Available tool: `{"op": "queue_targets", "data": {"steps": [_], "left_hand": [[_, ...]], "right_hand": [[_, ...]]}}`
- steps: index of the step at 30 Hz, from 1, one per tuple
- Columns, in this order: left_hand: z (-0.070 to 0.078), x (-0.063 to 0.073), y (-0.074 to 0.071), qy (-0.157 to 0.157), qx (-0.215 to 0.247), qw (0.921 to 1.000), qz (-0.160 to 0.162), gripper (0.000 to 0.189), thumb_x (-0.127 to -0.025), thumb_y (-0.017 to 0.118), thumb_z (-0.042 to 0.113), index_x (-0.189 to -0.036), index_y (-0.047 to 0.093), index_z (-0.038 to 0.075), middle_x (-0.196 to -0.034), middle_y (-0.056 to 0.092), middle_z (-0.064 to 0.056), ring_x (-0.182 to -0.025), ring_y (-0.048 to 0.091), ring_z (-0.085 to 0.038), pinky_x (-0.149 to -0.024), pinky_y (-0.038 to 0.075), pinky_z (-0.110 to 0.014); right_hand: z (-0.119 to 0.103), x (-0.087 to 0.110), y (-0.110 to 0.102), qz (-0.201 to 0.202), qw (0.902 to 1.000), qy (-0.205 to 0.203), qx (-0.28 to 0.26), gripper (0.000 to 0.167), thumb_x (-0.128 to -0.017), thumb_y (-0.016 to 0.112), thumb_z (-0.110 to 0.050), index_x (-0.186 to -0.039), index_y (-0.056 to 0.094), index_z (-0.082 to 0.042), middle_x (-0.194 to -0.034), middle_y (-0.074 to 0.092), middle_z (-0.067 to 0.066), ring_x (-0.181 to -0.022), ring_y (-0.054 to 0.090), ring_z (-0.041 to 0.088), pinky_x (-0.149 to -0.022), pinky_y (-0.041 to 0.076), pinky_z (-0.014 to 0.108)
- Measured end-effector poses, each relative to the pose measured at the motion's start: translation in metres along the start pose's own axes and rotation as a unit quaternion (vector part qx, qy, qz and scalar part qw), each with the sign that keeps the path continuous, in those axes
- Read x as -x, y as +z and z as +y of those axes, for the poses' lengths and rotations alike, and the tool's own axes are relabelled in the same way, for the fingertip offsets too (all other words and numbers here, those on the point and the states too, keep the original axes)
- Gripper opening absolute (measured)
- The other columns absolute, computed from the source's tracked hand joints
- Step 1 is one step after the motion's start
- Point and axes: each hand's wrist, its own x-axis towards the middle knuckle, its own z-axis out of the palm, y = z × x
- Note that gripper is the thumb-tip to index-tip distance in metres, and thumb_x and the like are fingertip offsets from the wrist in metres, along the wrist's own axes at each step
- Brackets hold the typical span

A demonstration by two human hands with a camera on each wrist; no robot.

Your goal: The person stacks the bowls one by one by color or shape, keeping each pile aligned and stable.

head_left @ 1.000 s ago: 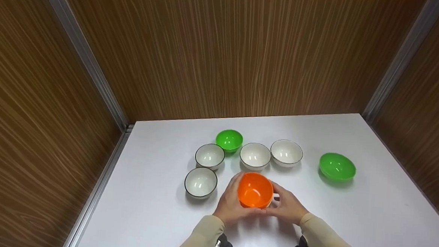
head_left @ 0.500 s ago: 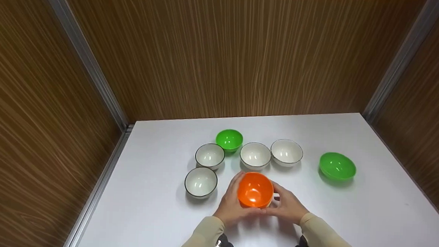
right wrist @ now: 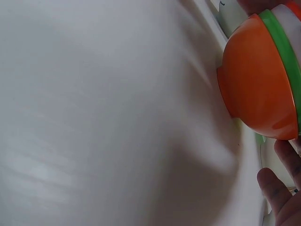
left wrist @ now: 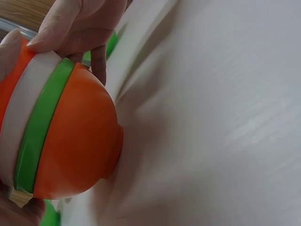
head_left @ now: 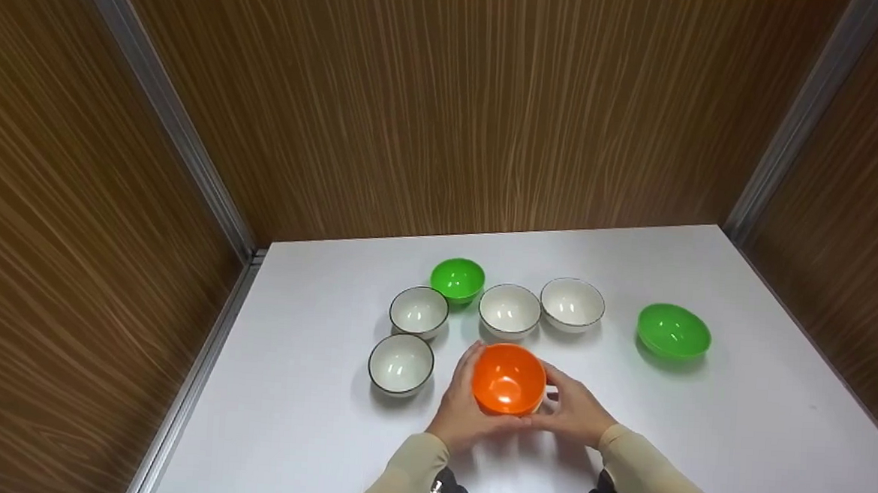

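Observation:
Near the front middle of the table, both hands hold a stack of nested bowls between them. In the head view its top orange bowl (head_left: 509, 379) faces up, hiding most of the rest. The left wrist view shows a white bowl (left wrist: 28, 94) below it, then a green bowl (left wrist: 40, 127), with another orange bowl (left wrist: 82, 136) at the bottom. My left hand (head_left: 462, 415) curves round the stack's left side. Round the right side are the fingers and thumb of my right hand (head_left: 574, 413). Whether the stack's foot touches the table I cannot tell.
Two dark-rimmed white bowls stand left of the stack, one nearer (head_left: 401, 365) and one farther (head_left: 419, 311). Behind it are two more white bowls (head_left: 509, 310) (head_left: 573, 304) and a small green bowl (head_left: 457, 279). A wider green bowl (head_left: 673, 332) sits at right. Wood-grain walls (head_left: 491, 114) enclose the table.
The top orange bowl has shifted very slightly to the left within the stack. Both hands stay nearly still around it, and the other bowls have not moved.

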Motion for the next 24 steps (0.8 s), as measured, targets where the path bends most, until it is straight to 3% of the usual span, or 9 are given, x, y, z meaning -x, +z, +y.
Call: {"op": "queue_targets", "data": {"steps": [8, 14, 24], "left_hand": [[-0.0021, 0.0013, 0.0025, -0.013, 0.005, 0.9999, 0.007, 0.126, -0.051, 0.083, 0.066, -0.153, 0.018, 0.029, -0.154, 0.025, 0.01, -0.133, 0.036, -0.013, -0.109, 0.032, -0.042], [-0.0023, 0.0009, 0.0031, -0.01, 0.012, 0.9998, 0.012, 0.126, -0.051, 0.084, 0.065, -0.152, 0.018, 0.032, -0.152, 0.027, 0.013, -0.132, 0.037, -0.011, -0.109, 0.032, -0.041], [-0.0023, 0.0022, 0.0026, -0.022, 0.023, 0.9995, 0.006, 0.124, -0.052, 0.085, 0.064, -0.152, 0.016, 0.036, -0.154, 0.024, 0.013, -0.135, 0.034, -0.012, -0.111, 0.029, -0.041]], "right_hand": [[-0.0053, 0.0008, -0.0007, 0.003, 1.0, -0.007, -0.001, 0.093, -0.066, 0.089, -0.031, -0.144, 0.043, -0.011, -0.133, 0.056, 0.008, -0.12, 0.053, 0.031, -0.092, 0.049, 0.051], [0.0011, 0.0004, -0.0013, -0.004, 1.0, -0.005, -0.001, 0.095, -0.065, 0.088, -0.04, -0.144, 0.042, -0.017, -0.134, 0.056, 0.003, -0.12, 0.053, 0.027, -0.093, 0.05, 0.047], [0.0001, 0.0005, -0.0014, -0.003, 0.9999, -0.012, -0.001, 0.097, -0.064, 0.088, -0.04, -0.145, 0.042, -0.013, -0.133, 0.057, 0.004, -0.12, 0.053, 0.027, -0.092, 0.05, 0.048]]}}
